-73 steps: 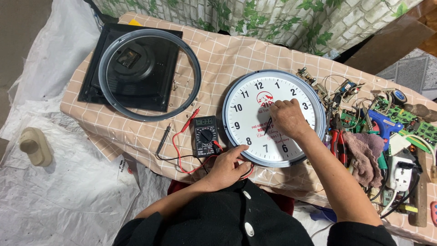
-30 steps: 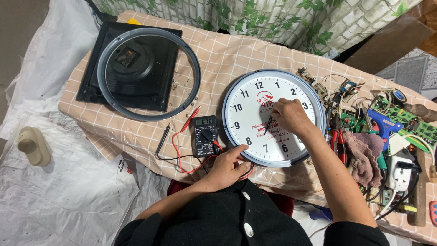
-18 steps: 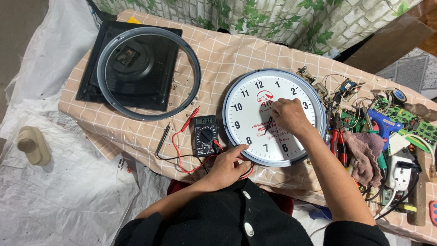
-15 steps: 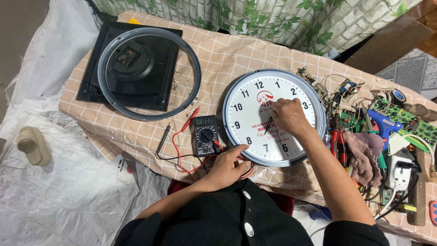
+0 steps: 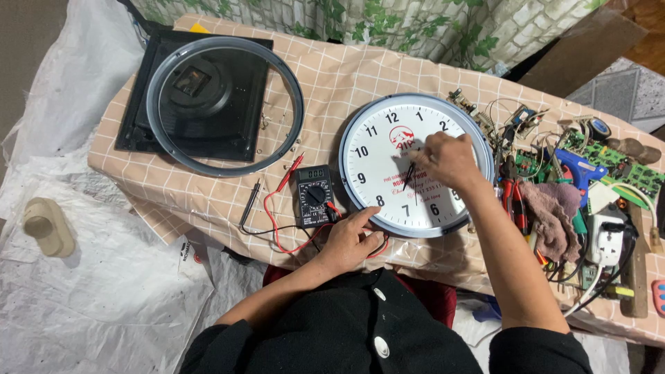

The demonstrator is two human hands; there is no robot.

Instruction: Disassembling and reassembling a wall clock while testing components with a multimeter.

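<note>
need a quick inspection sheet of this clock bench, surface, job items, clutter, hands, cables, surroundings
surface: table under a beige checked cloth.
job's things: round white wall clock face with a grey rim, lying flat; separate grey ring with clear cover resting on a black square panel.
clutter: small black multimeter; blue glue gun, pinkish rag and green circuit boards at the right end.
hands: left hand on the clock's lower rim; right hand at the black clock hands in the centre.
cables: red and black probe leads beside the meter; tangled wires at the right.
surroundings: white plastic sheet on the floor; leafy backdrop behind.
</note>
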